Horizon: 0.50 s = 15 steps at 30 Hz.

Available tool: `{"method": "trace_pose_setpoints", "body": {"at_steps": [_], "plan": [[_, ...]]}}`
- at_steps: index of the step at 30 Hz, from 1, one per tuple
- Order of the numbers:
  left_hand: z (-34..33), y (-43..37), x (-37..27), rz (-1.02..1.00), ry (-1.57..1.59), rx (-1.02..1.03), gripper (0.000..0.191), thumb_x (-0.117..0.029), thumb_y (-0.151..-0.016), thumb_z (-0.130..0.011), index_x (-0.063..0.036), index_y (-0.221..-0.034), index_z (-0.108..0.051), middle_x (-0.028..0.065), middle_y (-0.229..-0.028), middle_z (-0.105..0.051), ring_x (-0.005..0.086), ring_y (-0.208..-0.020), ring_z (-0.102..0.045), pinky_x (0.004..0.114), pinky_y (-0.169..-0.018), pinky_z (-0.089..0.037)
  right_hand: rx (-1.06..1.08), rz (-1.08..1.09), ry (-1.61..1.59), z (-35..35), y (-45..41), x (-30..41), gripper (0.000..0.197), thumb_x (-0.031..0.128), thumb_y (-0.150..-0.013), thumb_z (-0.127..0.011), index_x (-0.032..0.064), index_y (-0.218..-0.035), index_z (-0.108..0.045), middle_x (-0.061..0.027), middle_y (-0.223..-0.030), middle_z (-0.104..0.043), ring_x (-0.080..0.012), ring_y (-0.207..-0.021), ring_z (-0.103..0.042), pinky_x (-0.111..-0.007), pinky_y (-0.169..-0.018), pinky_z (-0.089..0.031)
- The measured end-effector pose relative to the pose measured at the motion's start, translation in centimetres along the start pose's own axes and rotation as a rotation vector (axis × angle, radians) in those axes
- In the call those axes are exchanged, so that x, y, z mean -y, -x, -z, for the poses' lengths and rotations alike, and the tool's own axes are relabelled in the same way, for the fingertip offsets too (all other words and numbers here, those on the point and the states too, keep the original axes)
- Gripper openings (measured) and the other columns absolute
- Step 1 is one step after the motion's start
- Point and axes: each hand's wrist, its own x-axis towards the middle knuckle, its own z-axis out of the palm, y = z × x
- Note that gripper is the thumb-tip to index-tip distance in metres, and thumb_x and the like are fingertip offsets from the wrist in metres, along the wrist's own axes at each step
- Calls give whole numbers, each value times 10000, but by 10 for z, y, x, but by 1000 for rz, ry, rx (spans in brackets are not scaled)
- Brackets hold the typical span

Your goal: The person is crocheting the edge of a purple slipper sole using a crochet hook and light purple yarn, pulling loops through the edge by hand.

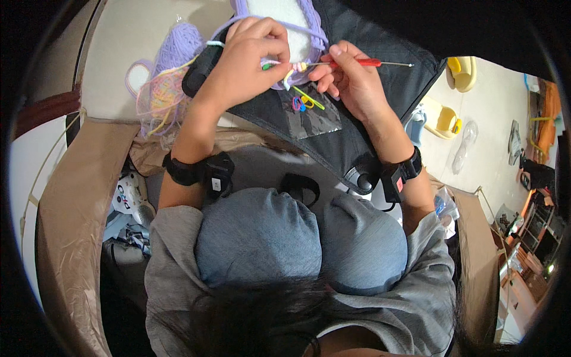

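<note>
My left hand (pixel 254 56) pinches a small crocheted strip (pixel 298 68) in pink, yellow and white yarn. A green stitch marker (pixel 266 67) shows by its fingertips. My right hand (pixel 357 78) grips a crochet hook with a red handle (pixel 368 62); its left metal end meets the stitches, while the other points right. Beneath both hands lies a white fluffy sole-shaped piece (pixel 299 47) edged in lilac yarn. A lilac strand (pixel 285 23) crosses it. Several plastic stitch markers (pixel 304 103), with a lime-green plastic needle (pixel 314 99), rest on a clear plastic bag (pixel 319 122) below.
The work lies on a black fabric surface (pixel 383 31). On the left sit a lilac yarn skein (pixel 180 44), a bag of multicoloured yarn (pixel 163 96) and a white oval piece (pixel 139 76). Yellow slippers (pixel 441 118) stand on the floor at right. Brown fabric walls (pixel 73 223) surround my knees.
</note>
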Motion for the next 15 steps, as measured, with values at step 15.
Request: {"method": "trace_pose_setpoints", "body": {"at_steps": [15], "plan": [[13,-8,-13,42,107,81,95,-80,-668,-699,-45,-703,-618,55,-878,-536,235,-915,-490,340,-841,-349,74,219,271,6,1,-1,153,171,-959,-498,24,-921,-515,-195,-825,-677,-167,-635,-671,-184,-473,-436]]}}
